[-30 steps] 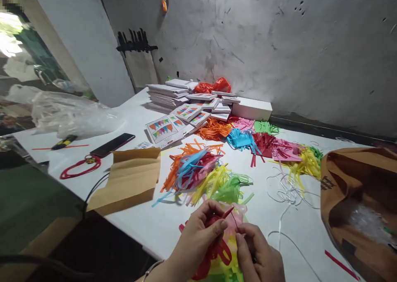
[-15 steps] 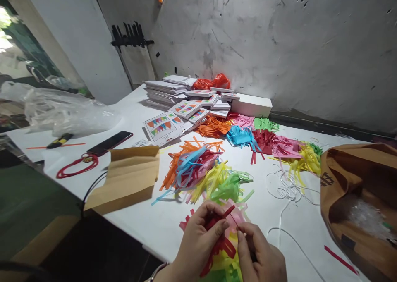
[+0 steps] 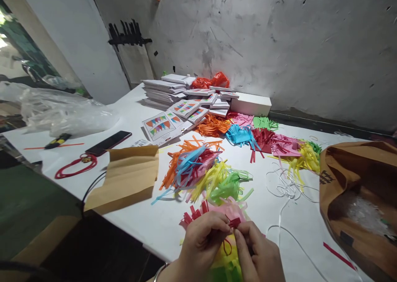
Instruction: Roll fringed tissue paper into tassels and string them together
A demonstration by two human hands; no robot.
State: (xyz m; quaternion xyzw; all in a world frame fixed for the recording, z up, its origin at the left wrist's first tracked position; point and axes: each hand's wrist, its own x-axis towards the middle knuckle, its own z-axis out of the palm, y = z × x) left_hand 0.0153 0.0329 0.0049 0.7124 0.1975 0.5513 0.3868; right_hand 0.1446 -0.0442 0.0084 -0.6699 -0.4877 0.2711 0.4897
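Note:
Near the table's front edge, my left hand [image 3: 203, 238] and my right hand [image 3: 259, 253] meet with fingertips pinched on a red paper strip [image 3: 235, 223]. A thin red loop [image 3: 228, 247] dangles below the fingers. Beneath and around the hands lie fringed tissue tassels: red fringe [image 3: 194, 213] to the left, pink [image 3: 231, 209] just beyond, and yellow [image 3: 228, 259] between the wrists. My palms hide part of these. Further off sits a heap of orange tassels [image 3: 170, 166] with blue, yellow and green tassels [image 3: 228, 187].
A brown bag [image 3: 333, 182] stands at the right, beside tangled white string [image 3: 287, 185] and a loose red strip [image 3: 339, 256]. Leftward are a kraft paper sheet [image 3: 133, 168], a phone [image 3: 108, 143], a cutter knife [image 3: 58, 141] and clear plastic [image 3: 65, 112]. Stacked cards [image 3: 164, 92] sit by the wall.
Both hands have drawn closer together, and the red strip between the fingertips now lies flatter. The bunched red paper under my left hand has gone from sight, while more red fringe shows beyond it.

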